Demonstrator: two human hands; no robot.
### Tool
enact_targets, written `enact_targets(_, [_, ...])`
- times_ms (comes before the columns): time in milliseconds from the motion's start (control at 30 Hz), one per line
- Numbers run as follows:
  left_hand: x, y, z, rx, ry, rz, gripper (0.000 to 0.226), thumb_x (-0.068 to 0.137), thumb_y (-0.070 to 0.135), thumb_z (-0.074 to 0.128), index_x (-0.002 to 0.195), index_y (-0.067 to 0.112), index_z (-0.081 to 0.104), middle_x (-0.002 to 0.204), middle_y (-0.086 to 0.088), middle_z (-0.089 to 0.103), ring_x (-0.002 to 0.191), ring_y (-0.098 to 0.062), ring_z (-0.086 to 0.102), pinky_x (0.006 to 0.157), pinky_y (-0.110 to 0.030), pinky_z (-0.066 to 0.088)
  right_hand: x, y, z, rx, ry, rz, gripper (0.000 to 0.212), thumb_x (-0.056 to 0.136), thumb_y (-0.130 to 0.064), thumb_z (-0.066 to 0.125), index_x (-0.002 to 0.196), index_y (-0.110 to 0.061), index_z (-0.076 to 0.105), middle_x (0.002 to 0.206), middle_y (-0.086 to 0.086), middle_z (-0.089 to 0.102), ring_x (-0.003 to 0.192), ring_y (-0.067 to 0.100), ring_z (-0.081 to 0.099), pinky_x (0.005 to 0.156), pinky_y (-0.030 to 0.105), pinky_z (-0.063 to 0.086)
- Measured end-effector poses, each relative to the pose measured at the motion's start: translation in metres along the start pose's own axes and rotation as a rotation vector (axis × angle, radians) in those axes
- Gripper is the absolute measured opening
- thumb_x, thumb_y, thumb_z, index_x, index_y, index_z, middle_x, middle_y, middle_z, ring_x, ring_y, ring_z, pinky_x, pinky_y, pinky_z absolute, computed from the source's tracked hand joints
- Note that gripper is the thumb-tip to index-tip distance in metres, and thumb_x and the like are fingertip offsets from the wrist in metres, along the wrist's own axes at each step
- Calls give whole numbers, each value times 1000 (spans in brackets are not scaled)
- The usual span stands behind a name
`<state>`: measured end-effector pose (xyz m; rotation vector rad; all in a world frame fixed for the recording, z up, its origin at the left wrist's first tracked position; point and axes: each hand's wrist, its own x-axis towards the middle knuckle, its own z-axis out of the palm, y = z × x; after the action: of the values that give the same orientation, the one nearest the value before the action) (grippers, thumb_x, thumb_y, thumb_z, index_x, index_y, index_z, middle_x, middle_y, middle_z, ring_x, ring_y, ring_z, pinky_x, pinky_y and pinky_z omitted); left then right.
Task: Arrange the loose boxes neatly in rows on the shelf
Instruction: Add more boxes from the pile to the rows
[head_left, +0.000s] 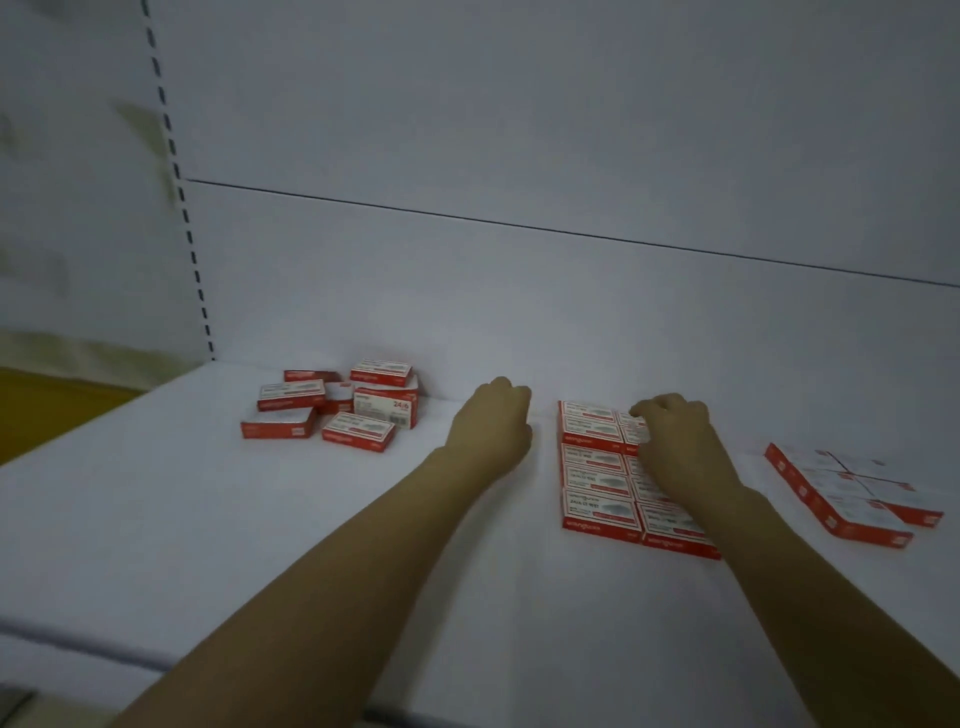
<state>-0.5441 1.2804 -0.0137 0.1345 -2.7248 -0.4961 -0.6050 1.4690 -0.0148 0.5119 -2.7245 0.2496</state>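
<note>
A loose pile of red-and-white boxes (340, 402) lies jumbled at the back left of the white shelf (260, 545). In the middle, a neat block of boxes (597, 467) lies flat in two columns. My right hand (675, 447) is over its right column, fingers curled round the rearmost box (630, 423) there. My left hand (493, 423) hovers just left of the block, between it and the pile. Its fingers are curled under, and no box shows in it.
A second tidy block of boxes (852, 493) lies at the right end of the shelf. The white back panel (519, 286) rises right behind the boxes. A slotted upright (182, 208) marks the shelf's left end. Bare shelf surface stretches along the front.
</note>
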Motion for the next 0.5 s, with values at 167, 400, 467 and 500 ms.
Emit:
enact_targets(167, [-21,-68,-49,103,47,-136,31,90,13,51,119,7,56,120,-13,53,109,-29,51,91,-37,44,13,-81,0,140,-35,-254,33,92,-15,50,125,-13,55,129,9,52,119,26,42,98,33,34])
enact_targets(400, [-69,-147,-105,137,132,-305,28,85,16,58,112,9,64,108,-15,61,100,-31,58,77,-29,42,6,-192,26,327,-196,-461,31,91,-27,54,117,-12,60,116,11,61,104,25,57,83,28,43])
enact_targets(467, [-82,-165,-112,173,132,-358,31,86,16,57,116,10,61,113,-12,60,105,-29,56,84,-31,43,2,-209,35,352,-244,-478,34,90,-31,55,118,-11,59,119,9,61,105,23,58,84,27,43])
enact_targets(500, [-88,-173,-115,186,128,-387,32,87,17,56,118,9,59,117,-11,59,108,-27,55,88,-31,43,0,-214,39,348,-261,-475,38,91,-33,55,122,-12,56,122,8,60,109,23,56,89,28,45])
